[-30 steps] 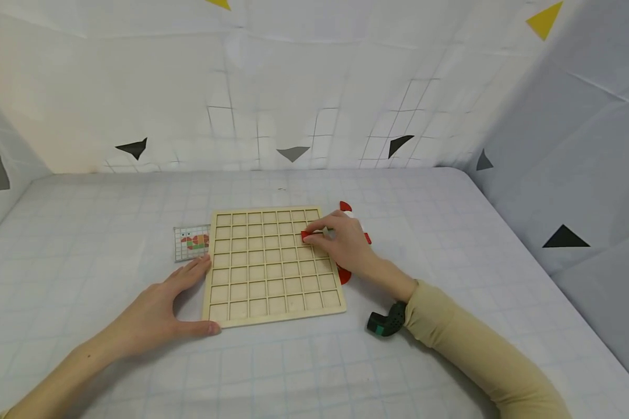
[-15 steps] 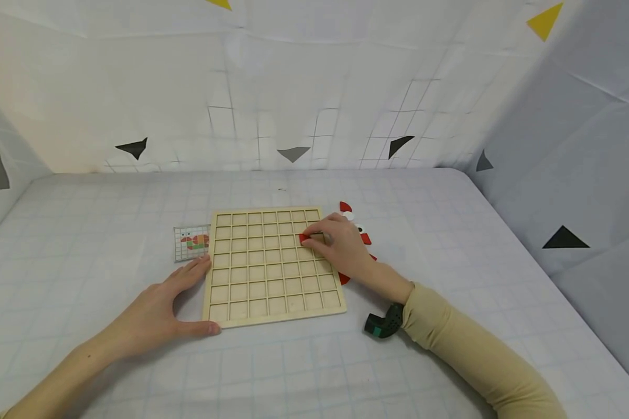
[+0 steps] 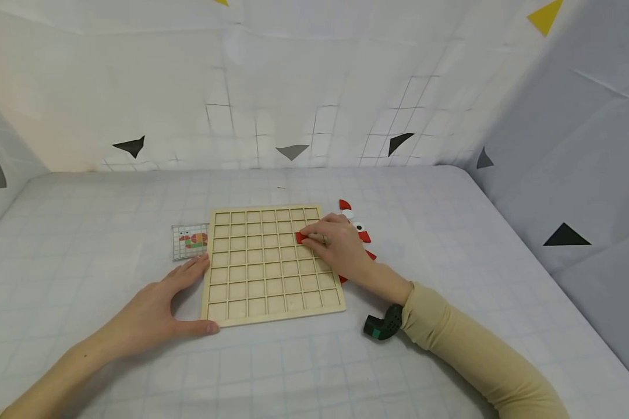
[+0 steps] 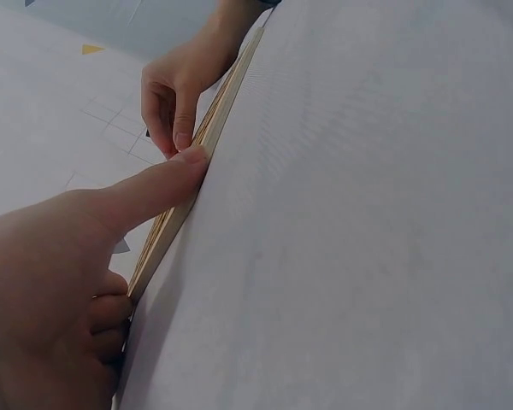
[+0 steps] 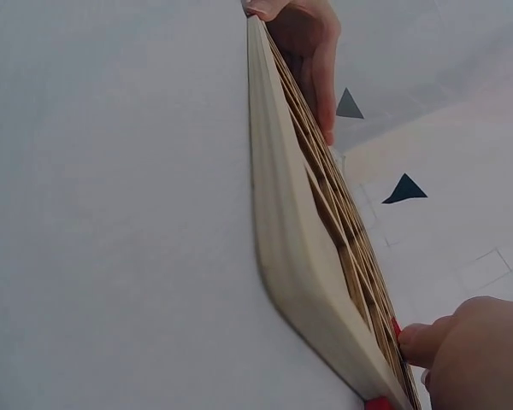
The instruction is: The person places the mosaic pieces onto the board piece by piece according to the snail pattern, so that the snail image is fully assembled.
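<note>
A square wooden grid board (image 3: 278, 316) lies flat on the table. My left hand (image 3: 152, 308) steadies it with thumb and fingers spread, the thumb at the near left corner and the fingertips by the left edge. Thumb and forefinger of my right hand (image 3: 343, 247) pinch a small red tile (image 3: 299, 238) at a cell in the upper right part of the board. In the right wrist view, only a sliver of the red tile (image 5: 396, 328) shows beside the fingertip. Whether it is fully seated I cannot tell.
A picture card (image 3: 178, 251) with a coloured figure sits partly under the board's left edge. Right of the board lie several loose pieces: a red quarter-round (image 3: 345, 205), a white disc with a black dot (image 3: 359, 227) and other red ones, partly hidden by my right hand.
The right hand has shifted slightly left with the red tile, which now looks flatter in the grid. More loose pieces show behind that hand. My left hand keeps its place on the board.
</note>
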{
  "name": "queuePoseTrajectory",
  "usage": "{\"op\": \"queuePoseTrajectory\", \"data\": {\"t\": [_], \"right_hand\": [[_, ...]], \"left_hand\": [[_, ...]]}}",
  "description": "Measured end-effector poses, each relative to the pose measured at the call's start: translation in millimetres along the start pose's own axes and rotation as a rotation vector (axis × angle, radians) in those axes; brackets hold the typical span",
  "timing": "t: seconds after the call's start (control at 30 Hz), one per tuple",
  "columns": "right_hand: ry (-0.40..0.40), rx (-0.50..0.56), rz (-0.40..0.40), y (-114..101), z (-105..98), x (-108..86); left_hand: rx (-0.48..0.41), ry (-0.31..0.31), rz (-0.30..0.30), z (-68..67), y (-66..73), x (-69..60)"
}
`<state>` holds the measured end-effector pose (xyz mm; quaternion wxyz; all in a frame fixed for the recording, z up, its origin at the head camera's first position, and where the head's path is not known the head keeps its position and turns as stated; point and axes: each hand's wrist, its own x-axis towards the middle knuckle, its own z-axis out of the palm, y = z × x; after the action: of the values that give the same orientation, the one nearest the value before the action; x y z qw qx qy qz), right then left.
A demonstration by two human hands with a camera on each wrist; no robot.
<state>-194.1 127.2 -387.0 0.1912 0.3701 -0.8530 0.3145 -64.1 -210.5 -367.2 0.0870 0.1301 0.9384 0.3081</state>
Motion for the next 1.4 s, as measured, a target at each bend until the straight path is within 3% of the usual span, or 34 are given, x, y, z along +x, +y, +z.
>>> {"op": "queuePoseTrajectory", "data": {"t": [0.47, 0.73, 1.07, 1.4], "right_hand": [[-0.055, 0.015, 0.079, -2.9, -1.4, 1.3], [-0.035, 0.128, 0.150, 1.7, -14.3, 5.8], [-0.067, 0.172, 0.151, 27.9, -41.2, 8.6], [-0.199, 0.228, 0.330, 69.3, -63.9, 0.8]], "left_hand": [[-0.013, -0.005, -0.011, -0.7, 0.4, -0.8], [-0.011, -0.001, -0.010, 0.0, 0.6, -1.3], [-0.017, -0.002, -0.007, 0.0, 0.9, -0.3], [-0.016, -0.003, -0.004, -0.5, 0.2, 0.2]]}}
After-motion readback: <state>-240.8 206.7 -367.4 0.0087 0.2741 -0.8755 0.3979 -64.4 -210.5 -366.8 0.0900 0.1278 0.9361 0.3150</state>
